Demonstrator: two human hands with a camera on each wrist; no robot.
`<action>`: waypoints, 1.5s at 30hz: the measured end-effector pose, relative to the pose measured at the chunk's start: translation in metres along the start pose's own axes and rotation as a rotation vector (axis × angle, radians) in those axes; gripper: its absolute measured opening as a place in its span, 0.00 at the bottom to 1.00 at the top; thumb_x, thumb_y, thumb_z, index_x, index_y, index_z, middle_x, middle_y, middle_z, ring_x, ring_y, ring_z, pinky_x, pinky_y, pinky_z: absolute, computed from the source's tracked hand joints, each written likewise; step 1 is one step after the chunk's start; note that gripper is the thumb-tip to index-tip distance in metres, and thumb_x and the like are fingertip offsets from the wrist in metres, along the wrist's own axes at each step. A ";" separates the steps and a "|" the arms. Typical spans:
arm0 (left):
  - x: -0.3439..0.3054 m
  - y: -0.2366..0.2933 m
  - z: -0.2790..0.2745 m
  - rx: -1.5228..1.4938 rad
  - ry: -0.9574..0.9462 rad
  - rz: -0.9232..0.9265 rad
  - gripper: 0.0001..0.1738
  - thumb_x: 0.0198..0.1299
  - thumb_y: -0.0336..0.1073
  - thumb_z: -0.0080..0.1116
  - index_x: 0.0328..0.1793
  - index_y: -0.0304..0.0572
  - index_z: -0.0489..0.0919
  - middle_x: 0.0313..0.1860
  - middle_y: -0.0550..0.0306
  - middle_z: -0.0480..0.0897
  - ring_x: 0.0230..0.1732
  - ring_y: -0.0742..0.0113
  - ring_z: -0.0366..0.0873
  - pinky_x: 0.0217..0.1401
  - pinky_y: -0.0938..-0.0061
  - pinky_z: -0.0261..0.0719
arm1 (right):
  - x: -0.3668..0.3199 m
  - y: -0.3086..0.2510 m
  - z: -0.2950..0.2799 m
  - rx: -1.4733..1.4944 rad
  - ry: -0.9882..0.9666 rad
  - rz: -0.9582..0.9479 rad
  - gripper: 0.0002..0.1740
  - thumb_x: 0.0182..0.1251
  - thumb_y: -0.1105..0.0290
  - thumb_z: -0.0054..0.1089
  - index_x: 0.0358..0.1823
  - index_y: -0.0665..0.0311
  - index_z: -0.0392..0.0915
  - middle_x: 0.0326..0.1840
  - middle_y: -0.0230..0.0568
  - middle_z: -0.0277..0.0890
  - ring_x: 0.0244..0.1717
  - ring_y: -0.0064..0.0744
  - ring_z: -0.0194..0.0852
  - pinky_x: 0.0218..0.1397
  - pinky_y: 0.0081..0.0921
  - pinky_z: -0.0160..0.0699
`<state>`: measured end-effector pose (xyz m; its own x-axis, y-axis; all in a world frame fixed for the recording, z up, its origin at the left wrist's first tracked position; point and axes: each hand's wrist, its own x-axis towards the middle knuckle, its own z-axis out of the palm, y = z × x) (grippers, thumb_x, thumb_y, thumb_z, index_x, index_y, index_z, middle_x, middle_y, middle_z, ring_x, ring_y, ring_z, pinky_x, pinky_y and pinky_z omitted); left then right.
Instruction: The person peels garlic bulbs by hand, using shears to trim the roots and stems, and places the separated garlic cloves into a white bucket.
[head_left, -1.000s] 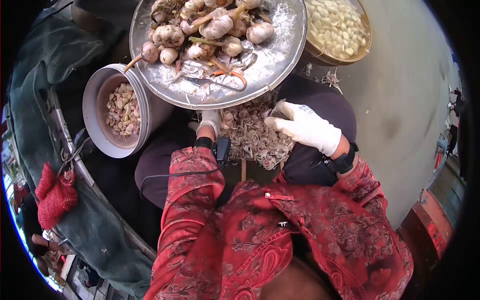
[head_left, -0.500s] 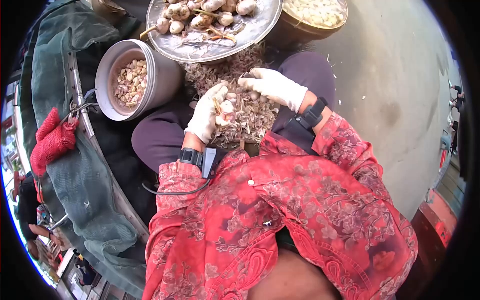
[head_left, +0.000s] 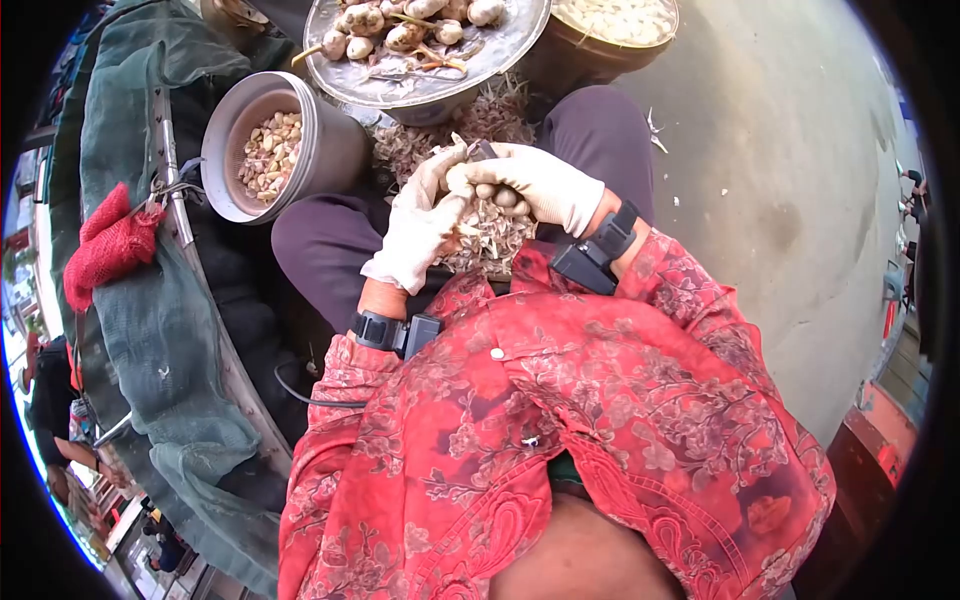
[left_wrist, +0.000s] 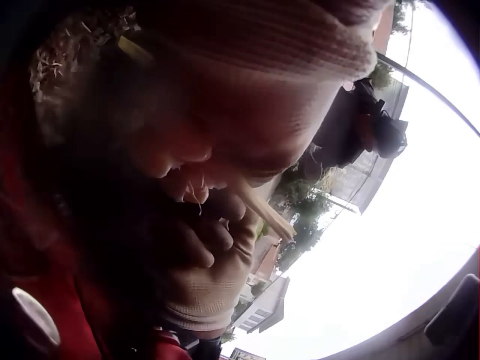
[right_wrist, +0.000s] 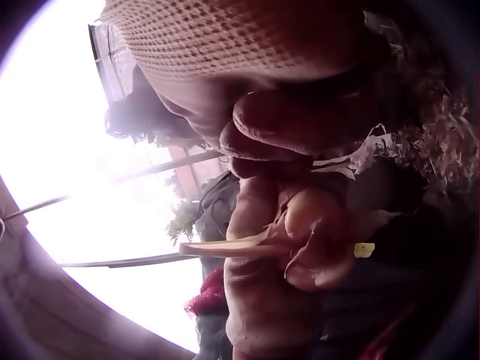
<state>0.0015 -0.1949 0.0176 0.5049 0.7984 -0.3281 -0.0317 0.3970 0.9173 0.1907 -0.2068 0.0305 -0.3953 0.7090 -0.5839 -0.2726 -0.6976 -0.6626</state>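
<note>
The gloved left hand (head_left: 415, 225) grips a garlic bulb, partly hidden in the head view; the right wrist view shows its pale cloves (right_wrist: 319, 240) and a stiff stem (right_wrist: 225, 246) sticking out past the fingers. The gloved right hand (head_left: 545, 185) meets it from the other side, its fingers curled with greyish tips, around a small dark object (head_left: 482, 150) whose shape is unclear. In the left wrist view the stem (left_wrist: 268, 214) juts between both hands. Loose garlic skins (head_left: 495, 235) lie beneath them.
A metal tray (head_left: 430, 92) of garlic bulbs stands in front, with a basin (head_left: 600, 55) of peeled cloves to its right. At left are a white bucket (head_left: 335, 150) holding cloves, a green net (head_left: 165, 350) over a rail, and a red mesh bag (head_left: 112, 250).
Both hands have come together around the bulb, which the left hand brought up from the skins. The head view has shifted, so tray and basin sit higher in it.
</note>
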 end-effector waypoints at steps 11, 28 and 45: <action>-0.019 0.029 0.015 -0.115 0.032 -0.165 0.27 0.67 0.34 0.56 0.71 0.39 0.68 0.40 0.62 0.78 0.29 0.79 0.73 0.22 0.87 0.70 | -0.014 0.006 0.009 0.150 0.035 -0.004 0.08 0.69 0.63 0.62 0.35 0.58 0.79 0.23 0.19 0.72 0.13 0.07 0.55 0.14 0.09 0.46; -0.016 0.006 0.002 0.947 0.260 0.453 0.20 0.57 0.28 0.60 0.58 0.44 0.77 0.42 0.51 0.81 0.41 0.55 0.80 0.46 0.65 0.78 | -0.019 0.018 0.021 -0.894 0.242 -0.218 0.22 0.72 0.55 0.48 0.45 0.71 0.74 0.39 0.60 0.79 0.44 0.52 0.80 0.44 0.39 0.77; -0.014 0.000 0.002 1.497 0.223 0.526 0.13 0.57 0.34 0.58 0.49 0.42 0.78 0.27 0.54 0.79 0.31 0.53 0.80 0.33 0.59 0.77 | -0.015 0.031 0.031 -1.299 0.157 -0.560 0.15 0.73 0.65 0.42 0.42 0.72 0.72 0.40 0.59 0.74 0.40 0.58 0.76 0.46 0.47 0.74</action>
<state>-0.0034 -0.2069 0.0222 0.5773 0.7966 0.1791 0.7483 -0.6040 0.2743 0.1608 -0.2420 0.0329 -0.3822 0.9193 -0.0937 0.6617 0.2015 -0.7222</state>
